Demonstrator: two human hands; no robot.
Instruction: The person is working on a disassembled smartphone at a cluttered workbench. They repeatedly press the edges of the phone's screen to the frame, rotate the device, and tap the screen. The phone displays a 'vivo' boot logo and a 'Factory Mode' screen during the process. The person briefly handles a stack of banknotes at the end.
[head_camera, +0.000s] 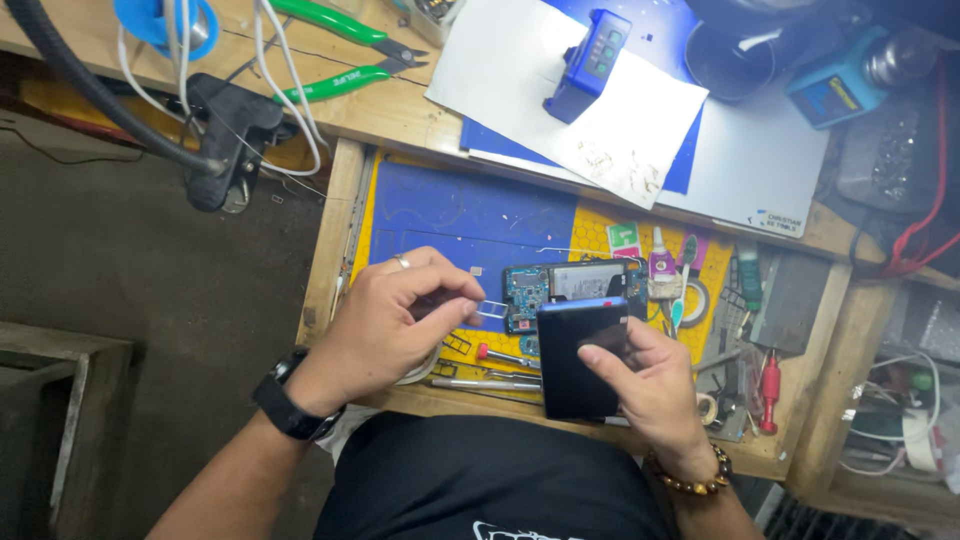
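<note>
I see right hand (650, 385) clamped around dark phone body (580, 355), tilted up over mat edge, probably for slot access. Left hand (400, 320) pinched shut on small SIM tray (492, 309) beside phone. Opened circuit board (575, 285) lies behind on yellow mat (600, 238).

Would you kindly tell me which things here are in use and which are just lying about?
In use: dark phone in right hand; small card tray at left hand; opened phone body.
Lying about: green pliers, blue device, red screwdriver, glue bottle.
</note>
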